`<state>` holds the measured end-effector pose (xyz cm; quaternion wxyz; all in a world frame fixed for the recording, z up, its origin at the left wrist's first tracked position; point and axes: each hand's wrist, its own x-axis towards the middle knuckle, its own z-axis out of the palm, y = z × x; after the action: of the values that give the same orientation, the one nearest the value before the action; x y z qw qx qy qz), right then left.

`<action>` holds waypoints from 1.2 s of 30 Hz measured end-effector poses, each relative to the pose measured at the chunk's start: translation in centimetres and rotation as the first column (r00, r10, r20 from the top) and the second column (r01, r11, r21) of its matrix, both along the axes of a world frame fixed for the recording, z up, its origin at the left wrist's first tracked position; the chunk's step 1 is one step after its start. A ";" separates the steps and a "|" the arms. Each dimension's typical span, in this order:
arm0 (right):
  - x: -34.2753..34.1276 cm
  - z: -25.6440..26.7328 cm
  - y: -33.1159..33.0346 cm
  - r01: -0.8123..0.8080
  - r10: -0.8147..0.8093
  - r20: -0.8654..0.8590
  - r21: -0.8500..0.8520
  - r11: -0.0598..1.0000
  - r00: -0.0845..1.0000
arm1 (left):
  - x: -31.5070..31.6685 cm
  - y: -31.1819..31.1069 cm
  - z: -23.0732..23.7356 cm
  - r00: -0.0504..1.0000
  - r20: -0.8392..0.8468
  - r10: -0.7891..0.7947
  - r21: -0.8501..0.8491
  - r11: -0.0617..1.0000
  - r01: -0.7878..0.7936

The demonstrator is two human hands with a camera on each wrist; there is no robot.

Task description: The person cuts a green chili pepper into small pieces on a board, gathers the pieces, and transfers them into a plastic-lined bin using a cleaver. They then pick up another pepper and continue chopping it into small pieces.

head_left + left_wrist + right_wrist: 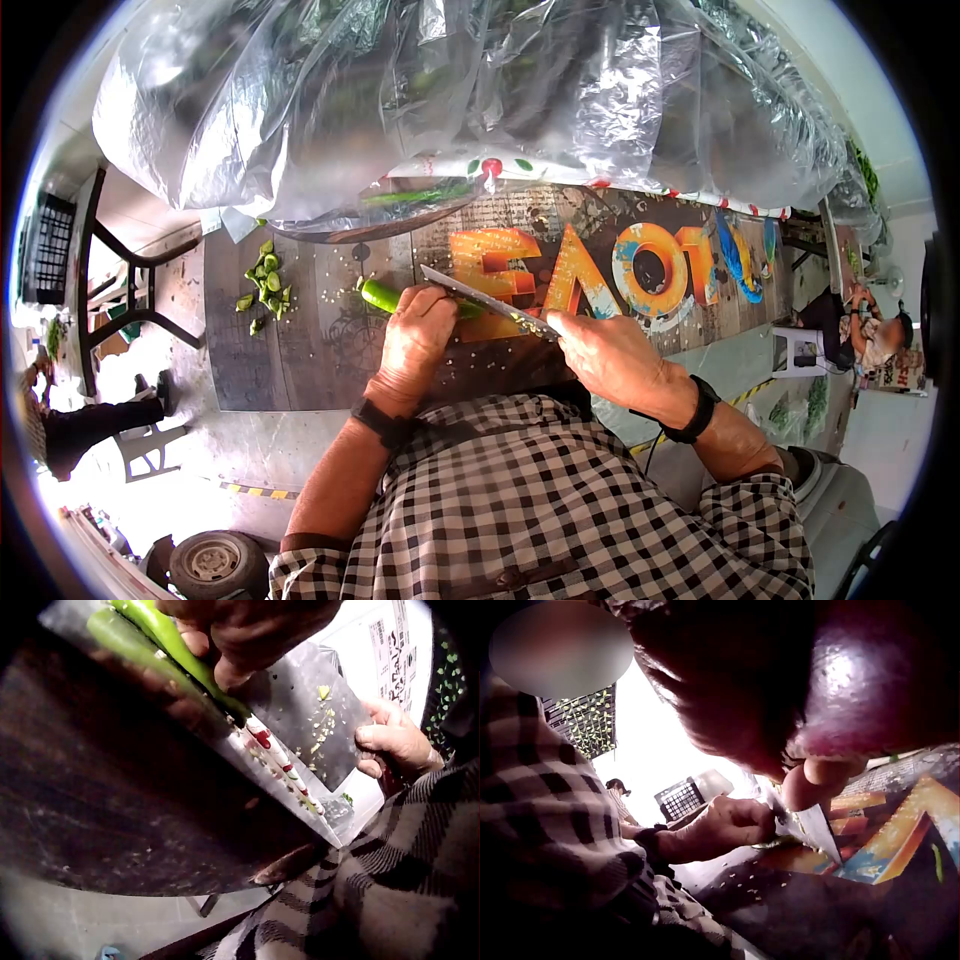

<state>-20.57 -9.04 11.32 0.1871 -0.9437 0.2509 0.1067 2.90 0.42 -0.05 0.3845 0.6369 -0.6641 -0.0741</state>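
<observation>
In the head view my left hand (pixel 418 330) holds a long green pepper (pixel 380 295) against the dark printed tabletop, its pale green end showing left of the fingers. The left wrist view shows the pepper (pixel 176 649) long and glossy beneath the fingers. My right hand (pixel 620 365) grips a broad knife (pixel 485 298) whose blade slants up and left, its tip just above the left hand. Small pale bits cling to the blade (pixel 311 712). In the right wrist view the blade (pixel 821 832) points down beside the left hand (pixel 724 829).
Cut green pieces (pixel 265 280) lie at the table's left. Clear plastic sheeting (pixel 400 110) covers greens along the far side, and another green pepper (pixel 415 195) lies by its edge. Seeds dot the printed tabletop (pixel 310 370). A seated person (pixel 880 340) is at the right.
</observation>
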 end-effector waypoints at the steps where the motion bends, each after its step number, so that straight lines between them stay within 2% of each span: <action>1: 0.3 0.4 0.0 0.017 -0.017 0.002 0.008 1.000 1.000 | 0.0 0.0 0.0 1.000 -0.003 -0.005 -0.005 1.000 0.005; 4: -0.1 -0.7 -0.4 -0.062 0.063 0.014 -0.059 0.996 0.998 | 0.2 0.1 -0.2 1.000 0.006 -0.019 -0.014 1.000 0.020; 6: 0.0 -0.8 -0.6 -0.084 0.084 -0.005 -0.041 0.996 0.996 | 0.3 -0.1 -0.3 0.999 0.032 -0.040 -0.016 0.999 0.041; 10: 1.1 -0.2 -1.0 -0.114 0.110 -0.099 -0.034 0.993 0.989 | 0.0 -0.1 0.6 0.999 -0.039 0.004 -0.003 1.000 -0.004; 13: 2.5 -2.0 -0.5 -0.106 0.119 0.198 -0.071 0.992 0.973 | -0.1 -0.1 0.8 0.999 -0.035 0.015 0.009 1.000 -0.015; 14: 3.0 -2.0 -0.1 0.013 -0.029 0.187 0.090 0.996 0.982 | -0.1 -0.1 1.0 0.999 -0.043 0.015 0.015 1.000 -0.014; 17: 5.0 -3.4 0.4 0.063 -0.074 0.216 0.058 0.996 0.974 | -0.2 -0.1 1.1 0.998 -0.058 0.009 0.026 1.000 -0.008; 18: 5.5 -3.3 0.7 0.063 -0.069 0.341 0.028 0.998 0.937 | -0.2 -0.1 1.1 0.998 -0.060 0.007 0.029 1.000 -0.005; 21: 4.5 -4.0 0.0 0.072 -0.077 0.315 0.027 0.997 0.946 | -0.3 -0.2 1.1 0.999 -0.041 0.005 -0.016 1.000 -0.006; 22: 3.9 -4.5 -0.3 0.070 -0.090 0.367 0.068 0.995 0.926 | -0.3 -0.2 1.0 1.000 -0.028 0.006 -0.025 1.000 -0.007; 25: 2.0 -4.2 -0.2 0.133 -0.152 0.368 0.076 0.988 0.917 | -0.4 -0.1 0.6 0.999 -0.028 0.019 -0.027 0.999 -0.020; 29: 0.4 -2.4 0.9 0.126 -0.140 0.347 0.063 0.990 0.927 | -0.3 -0.1 0.3 0.999 -0.049 0.022 0.011 1.000 -0.022; 32: 0.2 -0.6 1.6 0.111 -0.129 0.183 0.106 0.988 0.975 | -0.1 -0.1 0.3 1.000 -0.024 0.013 0.018 1.000 -0.013; 36: -0.3 -0.7 1.8 0.121 -0.143 0.180 0.131 0.984 0.973 | 0.0 -0.2 0.3 0.999 -0.039 0.012 0.029 1.000 -0.011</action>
<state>-20.87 -7.25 10.62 0.2727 -0.9180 0.2875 0.0189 2.87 0.23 0.20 0.3889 0.6445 -0.6516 -0.0939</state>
